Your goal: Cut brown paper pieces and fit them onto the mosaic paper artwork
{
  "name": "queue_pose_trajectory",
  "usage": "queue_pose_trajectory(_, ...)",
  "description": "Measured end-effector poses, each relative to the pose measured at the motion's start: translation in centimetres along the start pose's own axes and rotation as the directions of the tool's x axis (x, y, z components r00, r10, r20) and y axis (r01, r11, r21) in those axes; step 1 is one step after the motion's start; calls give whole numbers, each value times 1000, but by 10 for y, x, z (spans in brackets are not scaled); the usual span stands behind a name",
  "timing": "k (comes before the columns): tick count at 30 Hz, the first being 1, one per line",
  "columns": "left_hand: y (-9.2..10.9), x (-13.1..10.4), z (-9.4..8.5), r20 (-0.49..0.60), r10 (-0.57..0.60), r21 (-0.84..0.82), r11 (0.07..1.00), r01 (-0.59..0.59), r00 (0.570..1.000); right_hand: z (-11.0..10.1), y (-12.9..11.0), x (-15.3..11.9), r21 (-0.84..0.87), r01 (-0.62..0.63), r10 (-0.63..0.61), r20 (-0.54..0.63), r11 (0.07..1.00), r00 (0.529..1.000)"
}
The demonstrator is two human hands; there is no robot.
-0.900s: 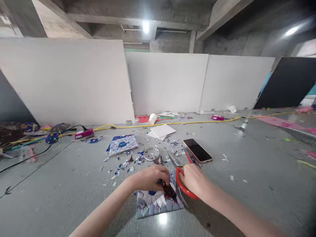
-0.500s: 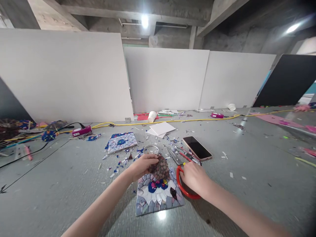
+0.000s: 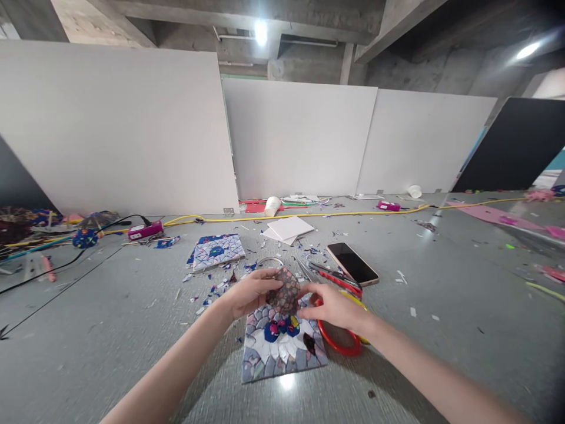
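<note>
My left hand pinches a piece of dark brown floral fabric between thumb and fingers. It is held just over the top edge of a square board covered in grey, white and blue fabric patches. Close to the fabric's right edge is my right hand, thumb and fingers apart; whether its fingertips touch the fabric I cannot tell. Under and beside that hand lie scissors with red and yellow handles, partly hidden. A dark scrap lies on the board's right side.
A phone lies right of a red-handled tool. Behind my hands are a clear ring-shaped object, white cards and a second patchwork board. Fabric scraps litter the table. A yellow cable runs along white partitions.
My right hand has let go of the scissors, which now lie on the table, and has moved left to the fabric. My left hand still holds the fabric, now turned slightly.
</note>
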State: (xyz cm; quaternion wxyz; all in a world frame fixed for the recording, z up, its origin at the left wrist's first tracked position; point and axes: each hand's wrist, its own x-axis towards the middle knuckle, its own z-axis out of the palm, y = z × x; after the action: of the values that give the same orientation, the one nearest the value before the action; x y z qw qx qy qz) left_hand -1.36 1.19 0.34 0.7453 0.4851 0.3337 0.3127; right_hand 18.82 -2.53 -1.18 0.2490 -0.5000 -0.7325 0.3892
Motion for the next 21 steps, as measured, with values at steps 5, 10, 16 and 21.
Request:
queue_pose_trajectory(5, 0, 1, -2, -23, -5, 12, 1000, 5, 1000, 9, 13, 7, 315, -55, 72, -42, 948, 997)
queue_pose_trajectory(10, -2, 6, -12, -72, 31, 33, 999, -29, 997, 3, 12, 8, 485, 3, 49, -94, 874, 994)
queue_pose_trajectory(16, -4, 7, -19, -48, 42, 97, 995, -38, 998, -1, 10, 8, 457, 12, 48, -121, 889, 992)
queue_pose_trajectory(21, -5, 10, -18, -88, 127, 338, 937, -90, 988, 1, 10, 9, 316, 33, 15, -148, 948, 989)
